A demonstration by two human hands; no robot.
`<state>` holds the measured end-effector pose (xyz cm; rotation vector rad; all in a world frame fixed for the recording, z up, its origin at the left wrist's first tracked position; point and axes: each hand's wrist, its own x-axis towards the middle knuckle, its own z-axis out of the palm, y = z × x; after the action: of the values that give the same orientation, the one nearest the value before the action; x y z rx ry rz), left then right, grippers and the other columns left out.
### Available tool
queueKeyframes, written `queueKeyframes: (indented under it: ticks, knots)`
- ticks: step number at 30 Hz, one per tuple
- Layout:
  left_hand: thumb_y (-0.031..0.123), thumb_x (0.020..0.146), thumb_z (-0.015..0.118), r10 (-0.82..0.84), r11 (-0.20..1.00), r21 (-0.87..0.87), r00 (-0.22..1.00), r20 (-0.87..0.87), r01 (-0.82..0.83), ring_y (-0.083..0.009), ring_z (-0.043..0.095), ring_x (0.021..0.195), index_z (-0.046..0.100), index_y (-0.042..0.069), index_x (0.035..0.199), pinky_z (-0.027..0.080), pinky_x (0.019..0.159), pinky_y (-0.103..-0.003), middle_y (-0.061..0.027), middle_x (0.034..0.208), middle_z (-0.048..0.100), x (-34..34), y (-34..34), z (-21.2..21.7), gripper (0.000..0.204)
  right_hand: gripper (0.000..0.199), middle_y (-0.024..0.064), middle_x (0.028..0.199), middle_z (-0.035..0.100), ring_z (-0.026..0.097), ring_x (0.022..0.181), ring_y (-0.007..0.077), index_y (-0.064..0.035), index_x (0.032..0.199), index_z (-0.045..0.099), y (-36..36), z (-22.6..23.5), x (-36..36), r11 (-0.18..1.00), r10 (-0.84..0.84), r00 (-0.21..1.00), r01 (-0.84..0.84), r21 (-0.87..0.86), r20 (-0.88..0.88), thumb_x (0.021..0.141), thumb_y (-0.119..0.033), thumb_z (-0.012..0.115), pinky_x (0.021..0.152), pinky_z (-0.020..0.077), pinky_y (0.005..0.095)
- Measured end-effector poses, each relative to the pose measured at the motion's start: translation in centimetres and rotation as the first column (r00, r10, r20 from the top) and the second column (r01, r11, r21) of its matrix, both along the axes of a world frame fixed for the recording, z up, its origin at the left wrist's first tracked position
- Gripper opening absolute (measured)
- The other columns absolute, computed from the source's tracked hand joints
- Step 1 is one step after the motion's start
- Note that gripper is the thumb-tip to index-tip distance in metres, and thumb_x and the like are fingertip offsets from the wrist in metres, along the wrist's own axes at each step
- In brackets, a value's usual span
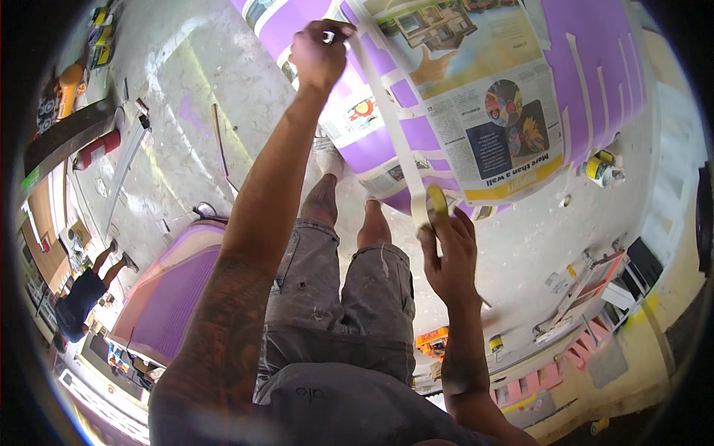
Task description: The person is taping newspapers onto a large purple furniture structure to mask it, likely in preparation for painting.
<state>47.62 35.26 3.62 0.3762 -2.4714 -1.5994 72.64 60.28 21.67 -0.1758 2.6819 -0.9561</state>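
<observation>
A long pale strip of masking tape [393, 128] runs taut across a purple curved panel [587, 70] partly covered with newspaper sheets [476, 89]. At the far end of the strip my left hand [321, 56], a little blurred, is closed with its fingers pinched on the tape. Nearer to me, my right hand [451, 253] grips the masking tape roll [436, 199], from which the strip comes off. Several thin tape lines [580, 89] mark the panel's bare purple part at the right.
Another purple panel [167, 312] lies at the left, near a person in dark clothes [80, 297]. Paint cans [604, 169] stand on the stained floor [520, 245] at the right. A thin stick [220, 145] lies on the floor at the left. An orange object [433, 342] sits behind my right arm.
</observation>
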Motion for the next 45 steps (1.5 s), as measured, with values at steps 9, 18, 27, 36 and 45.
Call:
queueKeyframes:
  ticks: [9, 18, 27, 36, 45]
  knots:
    - [0.017, 0.091, 0.074, -0.088, 0.975, -0.202, 0.995, 0.049, 0.096, -0.0167, 0.073, 0.088, 0.081, 0.014, 0.095, 0.056, 0.084, -0.032, -0.0035, 0.093, 0.079, -0.1, 1.0, 1.7, 0.009, 0.010, 0.0134, 0.080, 0.074, 0.066, 0.068, 0.0286, -0.0009, 0.091, 0.070, 4.7, -1.6, 11.4, 0.941, -0.282, 0.958, 0.287, 0.178, -0.050, 0.091, -0.010, 0.075, 0.071, 0.0531, 0.0391]
    - [0.012, 0.089, 0.077, -0.114, 0.941, -0.330, 0.989, -0.094, 0.077, -0.0181, 0.072, 0.095, 0.081, 0.012, 0.096, 0.054, 0.092, -0.031, -0.0032, 0.094, 0.079, 0.3, 3.1, 0.2, 0.008, 0.012, 0.0125, 0.084, 0.075, 0.068, 0.069, 0.0258, -0.0026, 0.086, 0.070, 5.8, -2.6, 12.2, 0.861, -0.450, 0.892, 0.419, 0.287, 0.049, 0.092, -0.012, 0.075, 0.072, 0.0524, 0.0376]
    - [0.016, 0.078, 0.090, 0.054, 0.998, 0.017, 0.998, -0.040, -0.053, -0.0130, 0.071, 0.087, 0.075, 0.000, 0.105, 0.055, 0.085, -0.030, -0.0076, 0.090, 0.078, 0.2, 3.8, -2.0, 0.035, 0.030, 0.0129, 0.084, 0.075, 0.064, 0.067, 0.0232, 0.0021, 0.121, 0.071, 6.9, -2.6, 11.4, 0.881, -0.348, 0.937, 0.336, 0.333, -0.028, 0.096, -0.015, 0.072, 0.066, 0.0530, 0.0362]
    - [0.016, 0.085, 0.084, -0.158, 0.976, -0.176, 0.970, -0.186, 0.125, -0.0188, 0.067, 0.092, 0.074, 0.016, 0.122, 0.054, 0.088, -0.032, -0.0040, 0.093, 0.077, 0.0, 3.1, -3.0, 0.038, 0.030, 0.0100, 0.059, 0.061, 0.059, 0.056, 0.0272, -0.0066, 0.069, 0.058, 7.3, -3.8, 10.7, 0.876, -0.384, 0.922, 0.379, 0.297, -0.044, 0.094, -0.010, 0.073, 0.069, 0.0464, 0.0387]
    - [0.020, 0.086, 0.082, -0.240, 0.938, -0.281, 0.965, -0.104, 0.203, -0.0210, 0.058, 0.101, 0.073, 0.026, 0.129, 0.051, 0.095, -0.035, -0.0010, 0.099, 0.075, 1.0, 3.1, -4.3, 0.045, 0.031, 0.0079, 0.057, 0.058, 0.060, 0.056, 0.0286, -0.0071, 0.069, 0.058, 7.3, -5.2, 11.6, 0.873, -0.414, 0.910, 0.385, 0.298, 0.038, 0.095, -0.014, 0.072, 0.069, 0.0450, 0.0400]
